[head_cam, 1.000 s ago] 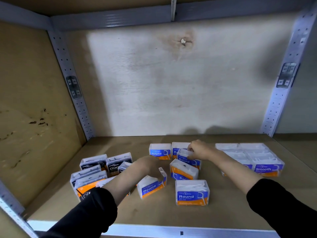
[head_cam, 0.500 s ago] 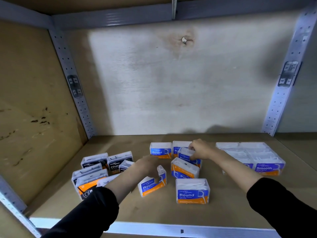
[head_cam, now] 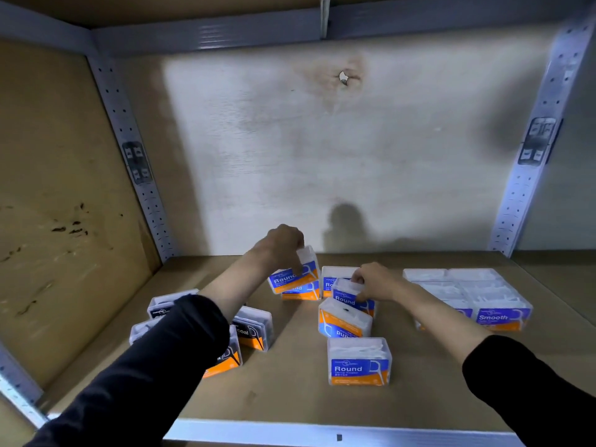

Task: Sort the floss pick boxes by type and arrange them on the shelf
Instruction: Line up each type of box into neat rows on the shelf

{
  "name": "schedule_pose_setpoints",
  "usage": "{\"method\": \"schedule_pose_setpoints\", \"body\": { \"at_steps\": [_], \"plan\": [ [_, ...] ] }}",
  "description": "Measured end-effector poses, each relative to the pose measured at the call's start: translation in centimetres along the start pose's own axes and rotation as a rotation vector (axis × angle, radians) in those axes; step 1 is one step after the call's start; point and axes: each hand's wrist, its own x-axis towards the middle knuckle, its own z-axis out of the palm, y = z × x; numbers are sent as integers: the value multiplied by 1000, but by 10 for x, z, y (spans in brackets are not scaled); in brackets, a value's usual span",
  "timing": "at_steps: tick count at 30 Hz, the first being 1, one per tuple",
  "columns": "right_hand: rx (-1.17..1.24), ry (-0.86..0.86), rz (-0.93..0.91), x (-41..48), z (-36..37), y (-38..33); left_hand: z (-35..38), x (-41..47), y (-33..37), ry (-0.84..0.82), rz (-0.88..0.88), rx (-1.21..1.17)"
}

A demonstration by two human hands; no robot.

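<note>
My left hand (head_cam: 283, 246) grips a tilted blue-and-orange "Round" floss pick box (head_cam: 295, 275) and holds it just above another Round box (head_cam: 301, 293) at mid-shelf. My right hand (head_cam: 375, 280) is closed on the top of a Round box (head_cam: 350, 296) beside a further Round box (head_cam: 333, 279). Two more Round boxes sit nearer me: one turned upside down (head_cam: 343, 321) and one upright (head_cam: 358, 361). Black-and-orange charcoal boxes (head_cam: 254, 332) cluster at the left, partly hidden by my left sleeve. A neat block of "Smooth" boxes (head_cam: 483, 301) stands at the right.
The wooden shelf board (head_cam: 290, 395) has a metal front lip (head_cam: 322, 433). A plywood back wall (head_cam: 322, 156) and left side panel (head_cam: 58, 188) close it in. Perforated metal uprights (head_cam: 138, 175) stand in the back corners.
My left hand has lifted the Round box from the front middle and carried it back and up over the rear Round box. My right hand stays on its box.
</note>
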Motion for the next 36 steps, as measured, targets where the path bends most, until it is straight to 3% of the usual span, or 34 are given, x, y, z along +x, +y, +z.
{"method": "schedule_pose_setpoints", "body": {
  "at_steps": [10,36],
  "plan": [
    [-62,53,-108,-3,4,8,72,18,0,-169,92,263],
    [-37,94,-243,10,16,8,94,23,-26,-37,187,225]
  ]
}}
